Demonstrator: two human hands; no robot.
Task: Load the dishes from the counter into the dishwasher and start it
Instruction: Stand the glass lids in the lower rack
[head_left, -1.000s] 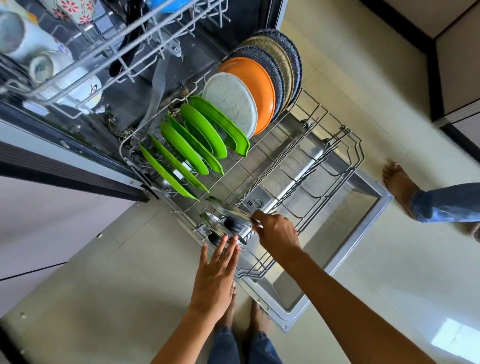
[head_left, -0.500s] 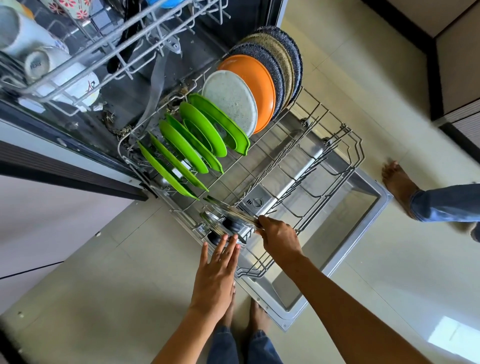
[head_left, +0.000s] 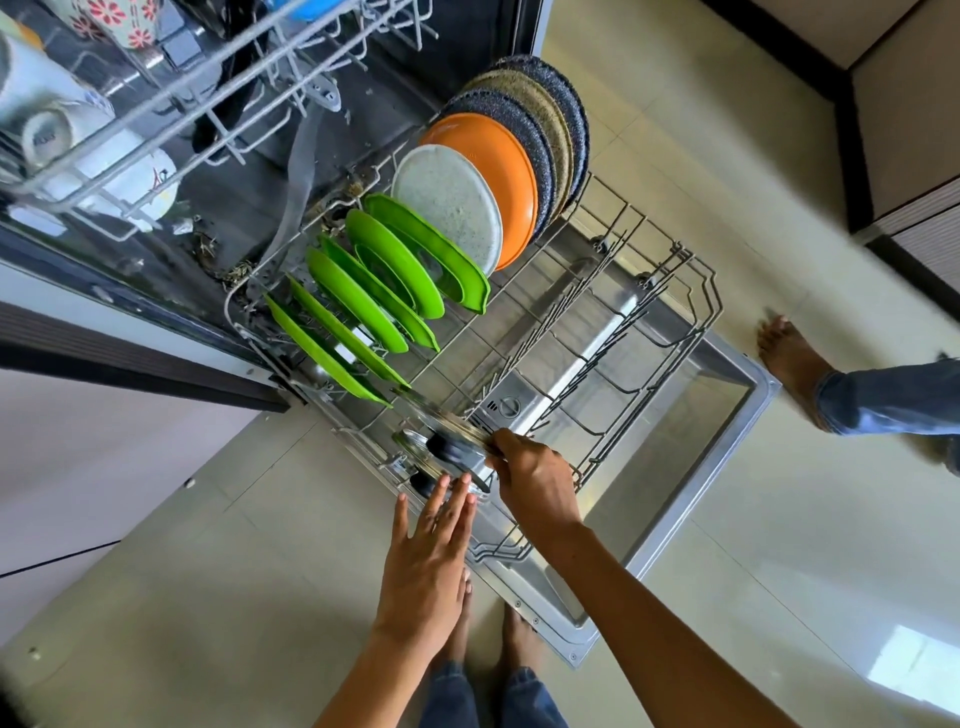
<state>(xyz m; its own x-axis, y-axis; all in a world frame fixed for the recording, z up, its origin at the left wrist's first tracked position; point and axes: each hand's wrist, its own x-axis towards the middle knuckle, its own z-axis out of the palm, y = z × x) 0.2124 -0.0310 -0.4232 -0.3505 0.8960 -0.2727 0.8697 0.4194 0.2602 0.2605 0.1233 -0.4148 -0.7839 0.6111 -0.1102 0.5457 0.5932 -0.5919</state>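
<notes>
The dishwasher's lower rack is pulled out over the open door. It holds several green plates, a speckled white plate, an orange plate and dark speckled plates. At the rack's near corner stand steel lids with black knobs. My right hand grips the rim of one lid at its edge. My left hand is flat with straight fingers, its fingertips touching the lids' near side.
The upper rack at top left holds cups and mugs. Another person's bare foot and jeans leg stand to the right of the door. My own feet are at the door's near corner. Cabinets line the left and top right.
My right hand has slid slightly toward me along the lid's rim. The left hand has stayed against the lids. The other person's foot has barely shifted.
</notes>
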